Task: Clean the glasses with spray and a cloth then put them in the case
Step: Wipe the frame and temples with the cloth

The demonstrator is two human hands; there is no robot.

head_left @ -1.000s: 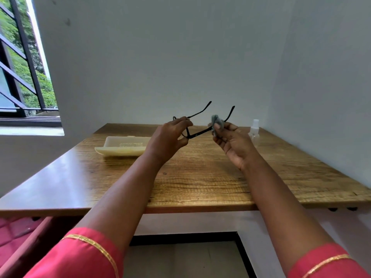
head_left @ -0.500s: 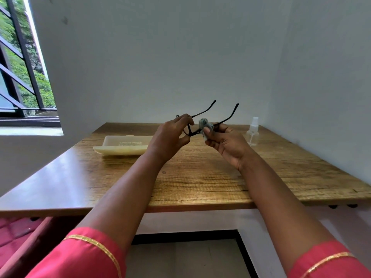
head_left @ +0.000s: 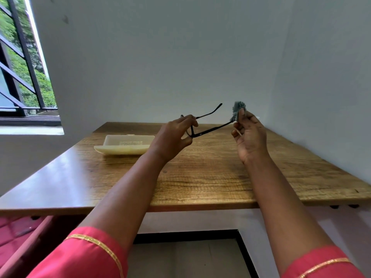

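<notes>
Black glasses (head_left: 208, 131), arms pointing away, pinched by left hand (head_left: 172, 137); right hand (head_left: 251, 137) fingers pinch cloth (head_left: 236, 111).

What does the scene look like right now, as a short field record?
left hand: holds black-framed glasses by the front, above the table
right hand: pinches crumpled grey cloth at the tip of one temple arm
case: cream rectangular glasses case, open, on wooden table, nothing visible inside
glasses in case: not yet

Table (head_left: 200, 181): my wooden top, set into the corner.
Walls (head_left: 160, 57): plain white, behind and right of the table.
Window (head_left: 22, 67): left of the table, dark bars, daylit greenery outside.
</notes>
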